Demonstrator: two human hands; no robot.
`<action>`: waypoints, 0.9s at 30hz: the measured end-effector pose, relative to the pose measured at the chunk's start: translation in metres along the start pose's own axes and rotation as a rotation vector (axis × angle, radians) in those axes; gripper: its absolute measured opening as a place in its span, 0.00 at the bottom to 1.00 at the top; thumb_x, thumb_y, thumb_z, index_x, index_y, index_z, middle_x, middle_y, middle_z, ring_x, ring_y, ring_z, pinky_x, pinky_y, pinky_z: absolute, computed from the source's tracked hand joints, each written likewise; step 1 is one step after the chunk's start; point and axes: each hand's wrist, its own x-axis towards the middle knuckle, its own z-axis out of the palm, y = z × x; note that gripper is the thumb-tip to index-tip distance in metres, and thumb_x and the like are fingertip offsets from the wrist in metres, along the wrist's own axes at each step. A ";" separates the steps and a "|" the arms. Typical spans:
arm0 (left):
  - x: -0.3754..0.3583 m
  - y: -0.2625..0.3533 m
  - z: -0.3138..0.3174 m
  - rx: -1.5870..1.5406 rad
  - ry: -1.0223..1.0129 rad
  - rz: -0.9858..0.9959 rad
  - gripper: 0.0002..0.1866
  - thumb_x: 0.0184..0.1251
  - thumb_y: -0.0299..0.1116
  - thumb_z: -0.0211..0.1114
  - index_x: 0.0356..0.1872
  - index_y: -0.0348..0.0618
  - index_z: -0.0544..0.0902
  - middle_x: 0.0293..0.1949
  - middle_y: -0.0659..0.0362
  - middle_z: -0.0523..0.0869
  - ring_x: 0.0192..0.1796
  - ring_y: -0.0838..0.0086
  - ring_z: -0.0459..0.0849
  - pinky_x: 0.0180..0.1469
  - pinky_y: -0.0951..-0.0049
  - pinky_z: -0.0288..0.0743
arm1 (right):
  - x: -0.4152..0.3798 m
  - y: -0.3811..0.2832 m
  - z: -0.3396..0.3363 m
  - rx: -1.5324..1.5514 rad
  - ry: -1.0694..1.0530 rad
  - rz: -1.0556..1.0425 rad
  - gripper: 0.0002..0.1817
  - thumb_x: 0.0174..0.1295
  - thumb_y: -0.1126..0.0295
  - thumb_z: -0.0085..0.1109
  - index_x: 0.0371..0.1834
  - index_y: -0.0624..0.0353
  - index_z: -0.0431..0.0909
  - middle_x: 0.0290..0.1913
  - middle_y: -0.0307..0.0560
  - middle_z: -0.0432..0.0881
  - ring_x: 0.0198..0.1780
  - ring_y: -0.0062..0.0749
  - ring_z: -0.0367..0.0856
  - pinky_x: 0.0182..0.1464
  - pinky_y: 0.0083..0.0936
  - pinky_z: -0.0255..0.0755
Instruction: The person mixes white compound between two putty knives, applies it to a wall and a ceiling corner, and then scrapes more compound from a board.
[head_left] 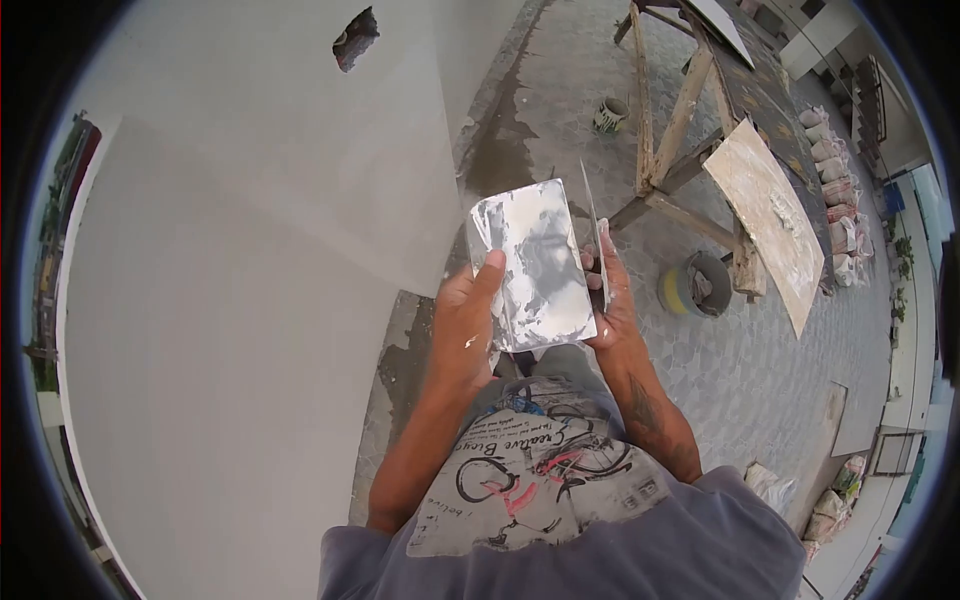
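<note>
A rectangular metal plate (545, 265), smeared with white plaster, is in front of my body. My left hand (468, 315) grips its left edge, with the thumb lying on the face. On the right, my right hand (617, 295) is wrapped round a second thin flat blade (597, 225), seen nearly edge-on beside the plate. White smears mark both hands. The fingers of my left hand behind the plate are hidden.
A smooth grey wall (230, 290) with a hole (356, 40) fills the left. At the right stand a wooden trestle (685, 115), a plaster-covered board (770, 220), a bucket (695, 285), a small can (610, 115) and several sacks (840, 195) on the paved floor.
</note>
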 end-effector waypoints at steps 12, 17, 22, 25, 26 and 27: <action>0.001 -0.002 -0.015 0.157 0.017 0.071 0.20 0.78 0.38 0.57 0.58 0.29 0.78 0.46 0.56 0.86 0.42 0.81 0.83 0.45 0.78 0.78 | 0.022 0.001 -0.009 -0.498 0.185 -0.209 0.24 0.71 0.53 0.59 0.50 0.67 0.76 0.38 0.45 0.85 0.31 0.22 0.85 0.31 0.21 0.81; 0.000 -0.004 -0.016 0.160 0.025 0.047 0.21 0.78 0.38 0.57 0.59 0.29 0.78 0.46 0.56 0.86 0.43 0.80 0.84 0.45 0.79 0.78 | 0.044 -0.019 -0.053 -0.590 0.169 -0.186 0.22 0.70 0.53 0.60 0.49 0.64 0.78 0.39 0.43 0.85 0.34 0.22 0.84 0.35 0.21 0.80; -0.009 0.005 -0.016 0.157 0.147 0.118 0.20 0.78 0.39 0.57 0.57 0.30 0.78 0.47 0.55 0.86 0.42 0.79 0.85 0.46 0.78 0.80 | 0.046 -0.011 -0.069 -0.556 0.305 -0.319 0.21 0.70 0.54 0.61 0.45 0.64 0.77 0.34 0.38 0.81 0.29 0.21 0.81 0.33 0.21 0.79; -0.002 0.017 -0.039 0.088 0.156 0.199 0.22 0.78 0.41 0.56 0.58 0.28 0.75 0.47 0.53 0.86 0.44 0.75 0.87 0.47 0.74 0.82 | 0.034 -0.008 -0.056 -0.717 0.317 -0.386 0.21 0.71 0.52 0.59 0.43 0.65 0.79 0.32 0.36 0.81 0.30 0.18 0.80 0.34 0.20 0.77; 0.000 0.022 -0.043 0.096 0.177 0.173 0.22 0.78 0.41 0.56 0.58 0.28 0.75 0.47 0.52 0.86 0.44 0.75 0.87 0.47 0.74 0.83 | 0.029 -0.009 -0.049 -0.849 0.317 -0.368 0.22 0.71 0.52 0.59 0.41 0.64 0.80 0.31 0.35 0.80 0.30 0.18 0.78 0.34 0.20 0.75; 0.003 0.027 -0.048 0.102 0.201 0.145 0.22 0.78 0.41 0.56 0.58 0.27 0.75 0.47 0.52 0.86 0.45 0.74 0.87 0.47 0.74 0.83 | 0.024 -0.010 -0.042 -0.981 0.316 -0.347 0.22 0.72 0.51 0.58 0.40 0.64 0.81 0.29 0.33 0.79 0.30 0.17 0.77 0.34 0.20 0.74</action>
